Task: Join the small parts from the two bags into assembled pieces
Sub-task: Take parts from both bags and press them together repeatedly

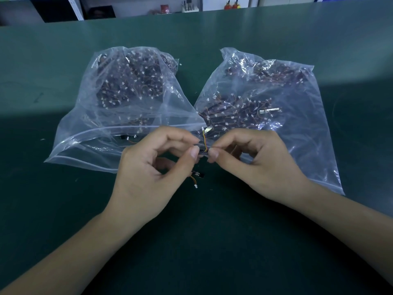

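Two clear plastic bags lie side by side on the green table, the left bag (119,99) and the right bag (265,99), each full of small dark parts with thin wires and white connectors. In front of them my left hand (148,167) and my right hand (255,160) pinch the two ends of one small black part (203,153) between thumb and forefinger. Its yellow and orange wire (204,139) rises to a white connector. A second small black part (198,173) with a short wire and white plug sits just below my left fingers; whether they hold it is unclear.
The green table mat (212,241) spreads all round the bags. Both bag mouths face me. Beyond the far table edge stand shelves with small items (189,6).
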### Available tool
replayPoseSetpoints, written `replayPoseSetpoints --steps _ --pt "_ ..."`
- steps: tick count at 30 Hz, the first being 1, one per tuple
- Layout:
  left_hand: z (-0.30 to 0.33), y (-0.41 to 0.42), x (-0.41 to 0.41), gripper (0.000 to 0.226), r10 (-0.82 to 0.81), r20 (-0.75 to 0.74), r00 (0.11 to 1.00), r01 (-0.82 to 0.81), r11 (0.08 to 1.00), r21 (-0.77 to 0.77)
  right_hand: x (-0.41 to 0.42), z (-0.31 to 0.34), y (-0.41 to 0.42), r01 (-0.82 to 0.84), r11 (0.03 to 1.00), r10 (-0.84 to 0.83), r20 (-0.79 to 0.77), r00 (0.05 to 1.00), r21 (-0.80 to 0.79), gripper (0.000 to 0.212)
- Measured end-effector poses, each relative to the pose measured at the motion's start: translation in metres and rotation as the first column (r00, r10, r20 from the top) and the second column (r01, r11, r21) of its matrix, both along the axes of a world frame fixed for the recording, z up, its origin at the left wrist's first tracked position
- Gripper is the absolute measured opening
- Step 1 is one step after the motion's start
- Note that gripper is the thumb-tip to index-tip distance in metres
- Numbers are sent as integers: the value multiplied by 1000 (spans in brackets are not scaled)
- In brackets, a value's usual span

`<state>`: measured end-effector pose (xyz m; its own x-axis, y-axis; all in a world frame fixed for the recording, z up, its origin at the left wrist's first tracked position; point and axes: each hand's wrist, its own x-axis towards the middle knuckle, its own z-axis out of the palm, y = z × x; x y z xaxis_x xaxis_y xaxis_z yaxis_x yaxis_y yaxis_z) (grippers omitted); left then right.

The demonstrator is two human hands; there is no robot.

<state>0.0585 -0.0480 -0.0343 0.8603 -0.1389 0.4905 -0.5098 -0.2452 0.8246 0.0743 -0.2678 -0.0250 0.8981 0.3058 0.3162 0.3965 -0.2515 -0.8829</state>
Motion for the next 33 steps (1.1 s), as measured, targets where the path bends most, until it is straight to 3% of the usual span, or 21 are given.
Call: replayPoseSetpoints --steps 19,33 --pt "6 -2 0 19 2 25 1000 -3 1000 24 2 -4 -3 -27 1000 27 -17 1000 -8 7" --pt "1 0 1 18 -1 36 999 0 1000 24 4 -5 -5 -18 998 21 62 998 -55 7"
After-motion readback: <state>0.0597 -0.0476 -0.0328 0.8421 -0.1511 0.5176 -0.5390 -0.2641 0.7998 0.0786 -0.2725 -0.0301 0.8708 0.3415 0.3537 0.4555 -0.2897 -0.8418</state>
